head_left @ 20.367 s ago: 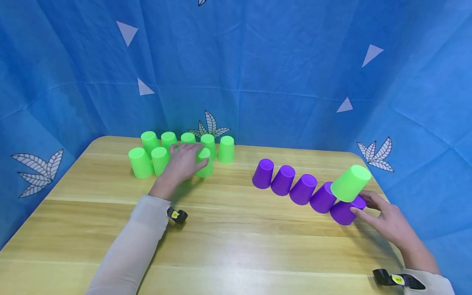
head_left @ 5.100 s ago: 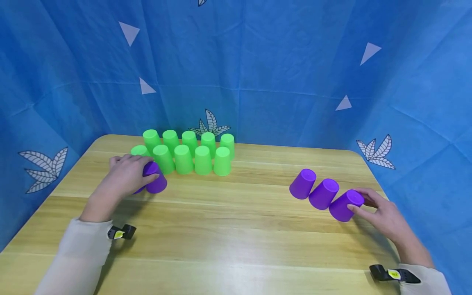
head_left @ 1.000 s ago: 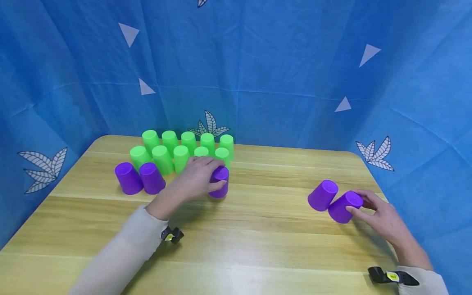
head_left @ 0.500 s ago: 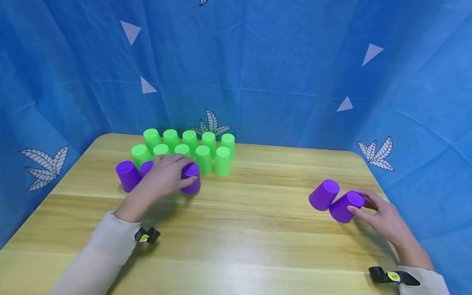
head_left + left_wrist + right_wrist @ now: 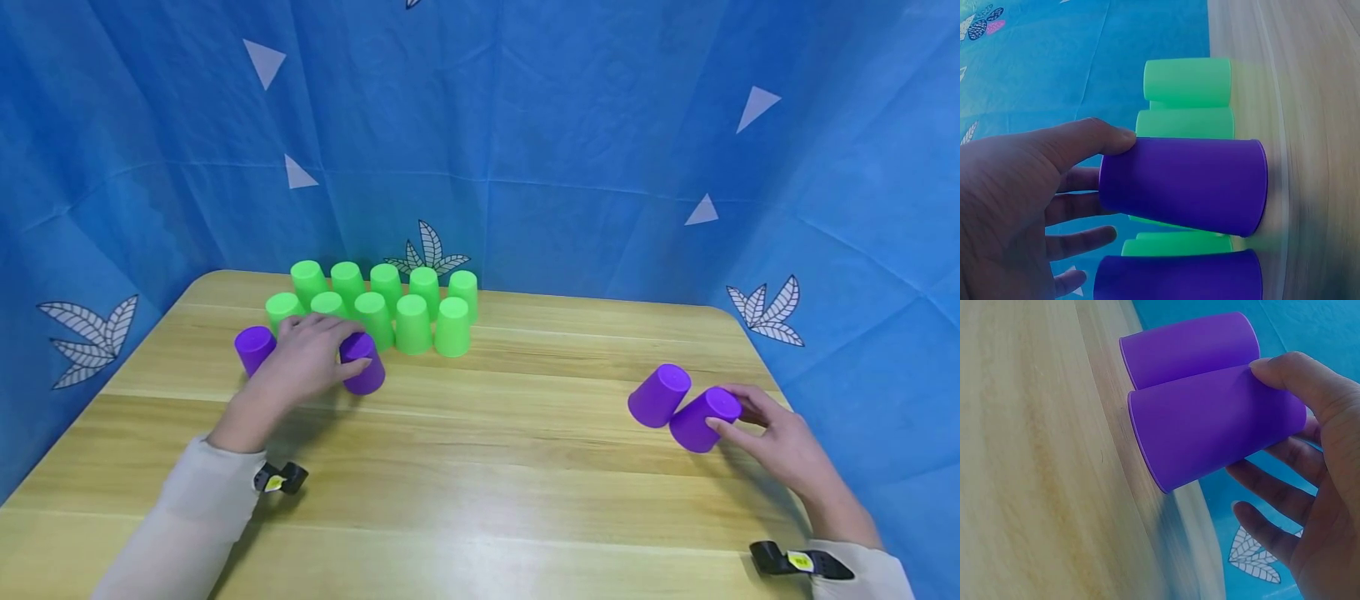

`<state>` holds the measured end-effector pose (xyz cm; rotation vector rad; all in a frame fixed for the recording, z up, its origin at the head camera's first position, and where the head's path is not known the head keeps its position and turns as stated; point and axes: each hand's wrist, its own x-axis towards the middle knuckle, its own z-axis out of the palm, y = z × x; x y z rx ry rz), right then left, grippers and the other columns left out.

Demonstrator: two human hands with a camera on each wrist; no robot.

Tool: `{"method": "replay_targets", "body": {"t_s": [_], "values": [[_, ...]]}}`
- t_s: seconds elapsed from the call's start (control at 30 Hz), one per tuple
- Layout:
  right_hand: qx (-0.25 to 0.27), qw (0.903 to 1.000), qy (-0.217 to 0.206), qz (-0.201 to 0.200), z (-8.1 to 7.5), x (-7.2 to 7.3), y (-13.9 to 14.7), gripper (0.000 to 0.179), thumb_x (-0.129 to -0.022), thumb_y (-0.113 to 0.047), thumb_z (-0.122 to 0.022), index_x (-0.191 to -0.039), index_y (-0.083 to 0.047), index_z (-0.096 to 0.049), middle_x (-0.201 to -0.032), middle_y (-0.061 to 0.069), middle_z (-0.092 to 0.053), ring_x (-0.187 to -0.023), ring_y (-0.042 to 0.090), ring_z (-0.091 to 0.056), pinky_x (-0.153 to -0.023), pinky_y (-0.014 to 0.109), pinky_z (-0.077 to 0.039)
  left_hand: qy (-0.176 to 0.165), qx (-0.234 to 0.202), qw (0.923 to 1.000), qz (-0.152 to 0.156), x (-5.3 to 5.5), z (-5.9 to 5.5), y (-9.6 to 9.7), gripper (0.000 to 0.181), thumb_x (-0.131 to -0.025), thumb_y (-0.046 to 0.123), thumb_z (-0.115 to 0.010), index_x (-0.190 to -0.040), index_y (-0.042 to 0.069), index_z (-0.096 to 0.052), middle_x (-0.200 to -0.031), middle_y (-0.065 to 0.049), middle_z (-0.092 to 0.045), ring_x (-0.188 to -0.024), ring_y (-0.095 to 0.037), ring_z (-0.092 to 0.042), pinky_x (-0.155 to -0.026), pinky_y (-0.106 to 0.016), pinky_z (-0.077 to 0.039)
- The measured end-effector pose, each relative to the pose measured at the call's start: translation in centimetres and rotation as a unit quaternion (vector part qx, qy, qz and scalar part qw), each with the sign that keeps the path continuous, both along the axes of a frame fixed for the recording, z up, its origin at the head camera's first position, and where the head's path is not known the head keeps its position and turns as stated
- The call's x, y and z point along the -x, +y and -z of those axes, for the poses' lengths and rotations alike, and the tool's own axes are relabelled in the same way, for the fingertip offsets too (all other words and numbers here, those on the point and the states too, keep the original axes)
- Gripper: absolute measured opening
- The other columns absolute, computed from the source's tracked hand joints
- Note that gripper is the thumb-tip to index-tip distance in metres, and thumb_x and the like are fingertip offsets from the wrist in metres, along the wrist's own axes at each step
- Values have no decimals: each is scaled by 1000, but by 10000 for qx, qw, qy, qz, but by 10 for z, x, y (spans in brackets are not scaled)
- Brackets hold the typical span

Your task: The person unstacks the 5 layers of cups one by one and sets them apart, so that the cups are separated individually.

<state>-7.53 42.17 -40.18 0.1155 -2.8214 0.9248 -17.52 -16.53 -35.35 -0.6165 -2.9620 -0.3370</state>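
Note:
Upside-down, a purple cup [image 5: 363, 367] is pinched near its base by my left hand [image 5: 303, 358]; in the left wrist view the thumb lies on one side of this cup [image 5: 1185, 181] and fingers on the other. Another purple cup [image 5: 1179, 278] is close beside it there. At the far left stands a purple cup [image 5: 253, 346], partly behind the hand. My right hand [image 5: 780, 437] grips the near purple cup [image 5: 701, 423] between thumb and fingers. Leaning close to that one is a second purple cup [image 5: 658, 397], also seen in the right wrist view.
Two rows of upside-down green cups [image 5: 414, 325] stand at the back left of the wooden table [image 5: 487, 450]; my left hand covers part of the front row. A blue patterned curtain [image 5: 487, 125] hangs behind and beside the table.
Over the last second my left hand has carried the purple cup leftward, from in front of the right-hand green cups toward the left purple ones. My right hand stays on its cup.

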Motion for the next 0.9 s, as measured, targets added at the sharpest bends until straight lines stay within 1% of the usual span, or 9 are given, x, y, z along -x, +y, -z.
{"method": "replay_targets", "body": {"t_s": [0.27, 0.37, 0.5, 0.57, 0.6, 0.67, 0.73, 0.83, 0.9], "values": [[-30, 10000, 48, -15, 0, 1, 0, 48, -88, -24, -75, -129, -8, -58, -110, 14, -65, -91, -20, -46, -70, 15, -45, 14, 116, 9999, -109, 3, 3, -9, 51, -90, 36, -69, -129, 4, -60, -128, -22, -59, -121, -46, -47, -92, -66, -29], [-70, 9999, 87, -5, 1, 1, 0, 48, -88, -26, -76, -129, -9, -58, -107, 5, -66, -91, -20, -47, -70, 15, -44, -17, 139, 9998, -123, 4, 3, -10, 52, -92, 36, -68, -131, 3, -59, -130, -23, -58, -122, -47, -46, -92, -66, -28], [-43, 10000, 82, -3, 3, 1, 0, 48, -88, -25, -76, -129, -9, -58, -107, 4, -65, -91, -19, -47, -70, 14, -45, -53, 162, 9997, -148, 4, 3, -9, 55, -92, 39, -66, -133, 3, -58, -132, -24, -56, -122, -47, -45, -92, -67, -28], [17, 10000, 52, -8, 2, 0, 1, 48, -88, -24, -76, -129, -8, -58, -108, 5, -65, -91, -19, -48, -70, 14, -45, -27, 116, 9998, -149, 4, 2, -8, 56, -92, 41, -67, -133, 4, -57, -132, -23, -55, -123, -46, -44, -93, -67, -27], [49, 10000, 48, -12, 2, 0, 1, 48, -88, -23, -76, -129, -8, -58, -108, 5, -65, -91, -18, -48, -69, 14, -45, 25, 81, 9999, -143, 4, 2, -7, 57, -92, 41, -67, -133, 4, -57, -133, -23, -55, -124, -46, -44, -93, -67, -27], [98, 9999, 56, -14, 3, 0, 1, 48, -87, -22, -76, -129, -7, -58, -107, 1, -64, -91, -18, -49, -70, 13, -46, 188, 2, 9998, -79, 3, 1, -4, 57, -91, 42, -68, -133, 5, -58, -132, -22, -55, -125, -45, -43, -94, -67, -26], [104, 9999, 58, -6, 3, 0, 1, 48, -87, -22, -76, -129, -7, -58, -107, 0, -64, -91, -18, -49, -70, 13, -46, 451, -57, 9990, 30, 3, 0, 2, 56, -90, 40, -70, -132, 5, -58, -131, -20, -55, -125, -43, -44, -94, -66, -27], [98, 9999, 50, -4, 2, -1, 1, 48, -87, -22, -76, -129, -7, -57, -110, 5, -64, -91, -18, -48, -71, 13, -46, 855, -83, 9959, 290, 2, -3, 16, 54, -89, 39, -71, -131, 6, -60, -130, -17, -57, -124, -41, -46, -95, -65, -28], [93, 10000, 16, -4, 2, -1, 1, 49, -88, -22, -76, -130, -7, -57, -111, 9, -64, -91, -18, -48, -71, 13, -46, 1049, -93, 9933, 471, 1, -4, 29, 53, -90, 40, -70, -131, 8, -61, -129, -15, -58, -123, -39, -47, -96, -64, -29]]}}
